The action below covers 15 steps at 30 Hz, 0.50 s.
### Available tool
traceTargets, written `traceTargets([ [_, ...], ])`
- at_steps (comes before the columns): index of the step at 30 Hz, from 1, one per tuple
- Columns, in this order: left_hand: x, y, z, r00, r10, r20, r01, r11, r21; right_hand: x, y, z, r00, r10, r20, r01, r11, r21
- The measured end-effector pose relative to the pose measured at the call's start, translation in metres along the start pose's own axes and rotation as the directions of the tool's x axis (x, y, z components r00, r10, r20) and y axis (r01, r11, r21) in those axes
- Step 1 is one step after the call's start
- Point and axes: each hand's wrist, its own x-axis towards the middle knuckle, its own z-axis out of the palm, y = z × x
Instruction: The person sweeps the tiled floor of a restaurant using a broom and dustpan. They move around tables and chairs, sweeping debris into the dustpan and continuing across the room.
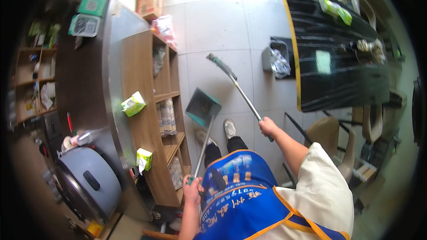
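My left hand (192, 189) is wrapped round the grip of a long-handled dustpan (203, 106). Its dark green-grey pan rests near the floor, just ahead of my feet and beside the wooden shelf. In my right hand (267, 127) is a broom (242, 93) with a metal pole and a green end, closed fingers near the top of it. The broom's head (221, 66) points away to the left, beyond the dustpan and apart from it. Whether the head touches the tiles I cannot tell.
A wooden shelf unit (138, 66) and a counter run along the left, with tissue packs (134, 104) on the shelf top. Ahead to the right stands a grey bin (268, 58) with a plastic liner, beside a black table (329, 40). Chairs (322, 135) crowd the right side.
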Motion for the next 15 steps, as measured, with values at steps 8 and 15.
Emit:
traceTargets([
  [8,0.068,0.119,0.065,0.952,-0.153,0.267,0.123,0.984,0.125,-0.181,0.237,0.09,0.895,0.445,-0.04,-0.428,0.88,0.205],
  [15,0.084,0.164,0.11,0.924,-0.181,0.336,-0.02,0.855,0.517,-0.199,0.323,0.199,0.697,0.656,0.289,-0.484,0.133,0.865],
])
